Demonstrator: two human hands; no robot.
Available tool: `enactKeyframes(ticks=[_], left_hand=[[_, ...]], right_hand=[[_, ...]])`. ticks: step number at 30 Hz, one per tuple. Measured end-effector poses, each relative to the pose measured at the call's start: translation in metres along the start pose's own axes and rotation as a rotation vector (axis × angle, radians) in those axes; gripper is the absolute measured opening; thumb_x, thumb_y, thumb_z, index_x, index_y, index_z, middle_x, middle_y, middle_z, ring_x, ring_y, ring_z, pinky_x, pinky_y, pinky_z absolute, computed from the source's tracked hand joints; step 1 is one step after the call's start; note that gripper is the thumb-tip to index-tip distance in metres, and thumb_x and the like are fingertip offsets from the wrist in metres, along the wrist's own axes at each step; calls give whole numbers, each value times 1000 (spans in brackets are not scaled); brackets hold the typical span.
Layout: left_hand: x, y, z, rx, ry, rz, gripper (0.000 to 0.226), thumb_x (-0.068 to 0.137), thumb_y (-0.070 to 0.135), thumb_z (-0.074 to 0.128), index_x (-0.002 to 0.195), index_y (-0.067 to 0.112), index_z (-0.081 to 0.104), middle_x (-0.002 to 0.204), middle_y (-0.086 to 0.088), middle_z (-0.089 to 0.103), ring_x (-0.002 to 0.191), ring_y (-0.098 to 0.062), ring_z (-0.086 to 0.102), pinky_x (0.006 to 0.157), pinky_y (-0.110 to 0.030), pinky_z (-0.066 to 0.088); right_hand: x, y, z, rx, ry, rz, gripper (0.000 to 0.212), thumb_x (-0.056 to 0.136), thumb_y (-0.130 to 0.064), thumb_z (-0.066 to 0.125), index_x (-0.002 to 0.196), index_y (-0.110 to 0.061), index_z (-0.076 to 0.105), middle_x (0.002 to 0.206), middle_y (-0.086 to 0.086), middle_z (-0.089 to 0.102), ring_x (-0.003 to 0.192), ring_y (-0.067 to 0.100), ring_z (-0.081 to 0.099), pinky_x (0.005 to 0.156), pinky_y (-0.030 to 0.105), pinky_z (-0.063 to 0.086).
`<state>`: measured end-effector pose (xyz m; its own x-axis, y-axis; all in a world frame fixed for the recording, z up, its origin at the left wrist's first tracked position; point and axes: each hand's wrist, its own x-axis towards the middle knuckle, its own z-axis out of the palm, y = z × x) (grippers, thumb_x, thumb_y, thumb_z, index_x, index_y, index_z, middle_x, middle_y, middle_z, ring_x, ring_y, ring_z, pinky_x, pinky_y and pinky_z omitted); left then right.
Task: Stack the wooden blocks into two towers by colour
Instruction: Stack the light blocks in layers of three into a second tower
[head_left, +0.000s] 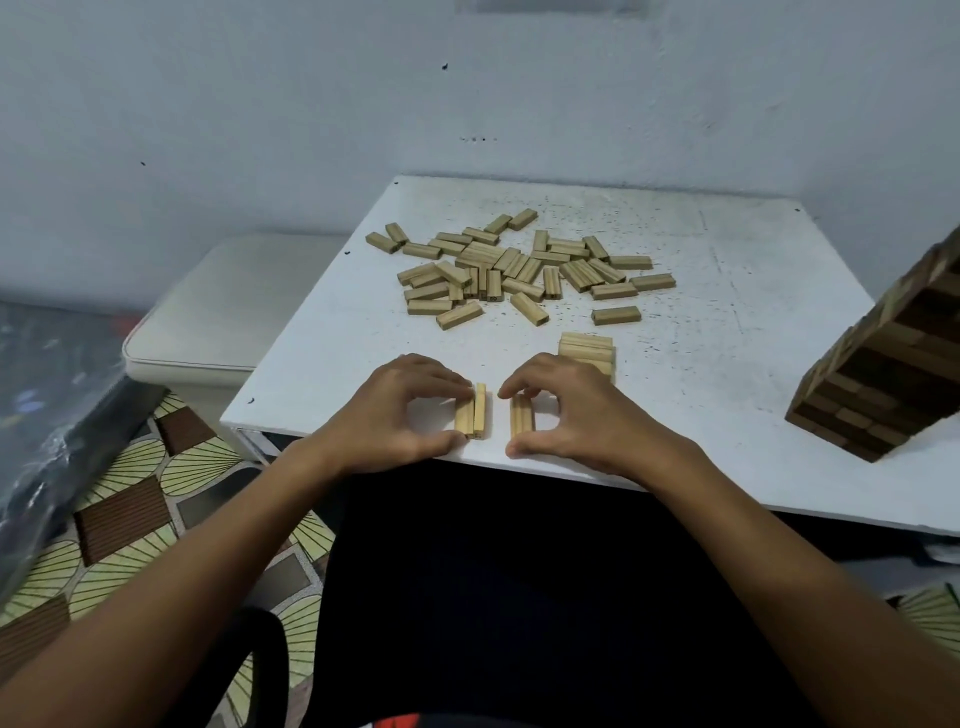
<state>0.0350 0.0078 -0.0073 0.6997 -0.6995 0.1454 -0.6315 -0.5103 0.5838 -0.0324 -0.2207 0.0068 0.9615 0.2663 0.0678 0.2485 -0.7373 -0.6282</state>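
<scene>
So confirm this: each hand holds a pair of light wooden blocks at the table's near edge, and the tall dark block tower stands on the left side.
Wrong side. The head view shows the tall dark wooden block tower on the right of the white table. The rest holds: left hand and right hand each hold light wooden blocks.

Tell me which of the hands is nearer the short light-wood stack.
Right. The right hand sits directly in front of the short light-wood stack, partly overlapping it in view. The left hand is farther off, to the stack's left, holding two light blocks.
</scene>
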Motion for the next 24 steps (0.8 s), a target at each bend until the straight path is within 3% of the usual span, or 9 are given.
enactKeyframes(ticks=[5,11,16,20,24], left_hand=[[-1,0,3,5,28,23,45,75,49,65,115,27,71,115,19,62,115,-3,50,97,-36,43],[-4,0,5,12,34,28,49,76,52,62,117,26,70,119,14,65,116,-3,50,99,-36,43],[-3,1,5,-9,34,5,51,75,54,63,118,28,69,120,17,64,118,-1,48,100,-35,42],[-2,2,8,-1,13,6,49,76,54,62,118,29,69,122,18,63,118,-1,47,99,-34,41],[-1,3,9,-10,32,-10,49,76,50,67,119,28,68,118,23,61,118,3,47,98,-29,39]], right_hand=[[2,-1,2,-93,-111,-28,60,82,-36,74,137,-43,49,125,-9,47,116,6,37,98,30,37],[-1,0,2,-47,-67,-21,45,79,-37,77,123,-36,64,119,-12,45,115,4,41,98,30,40],[-8,7,6,19,35,-37,37,75,-32,81,110,-27,71,116,-8,52,110,3,48,87,18,39],[-12,13,11,38,77,-54,40,76,-31,81,114,-24,72,114,-7,56,108,3,50,86,12,38],[-12,14,11,-16,15,-68,41,82,-35,75,122,-29,67,116,-9,50,113,4,43,94,19,37]])
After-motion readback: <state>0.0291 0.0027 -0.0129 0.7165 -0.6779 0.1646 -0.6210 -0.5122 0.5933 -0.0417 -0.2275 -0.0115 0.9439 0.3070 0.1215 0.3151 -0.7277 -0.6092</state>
